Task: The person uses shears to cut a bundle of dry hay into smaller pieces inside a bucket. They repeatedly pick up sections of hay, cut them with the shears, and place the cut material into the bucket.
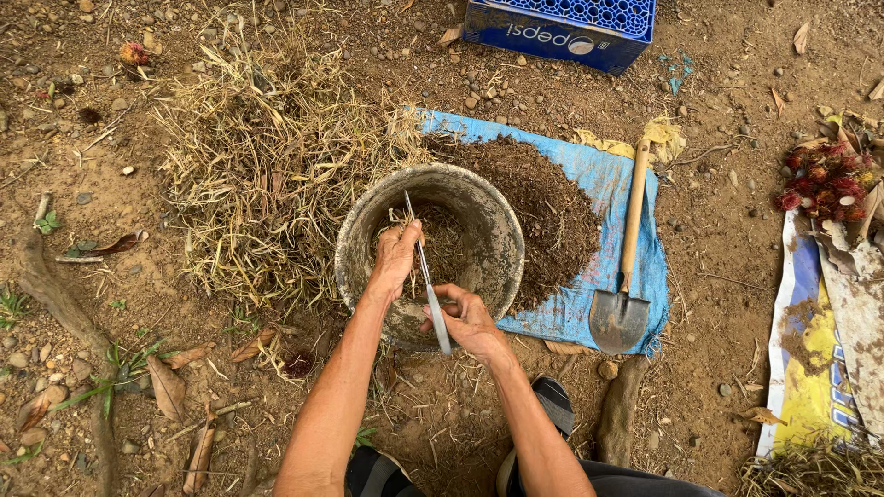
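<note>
A wide heap of dry straw-coloured grass [262,166] sprawls on the bare dirt ground [737,304], touching the left rim of the round, mud-caked grey bucket [488,216]. Right of the bucket lies a blue plastic sheet [612,276] bearing a mound of dark brown soil [543,207], with a wooden-handled metal spade [624,276] beside it. Inside the bucket, chopped grass covers the bottom. Over the near rim, the left hand [396,258] is clenched on a small bunch of dry grass stalks [401,218], and the right hand [468,317] grips long silver scissors [425,271], blades pointing up into the bunch.
</note>
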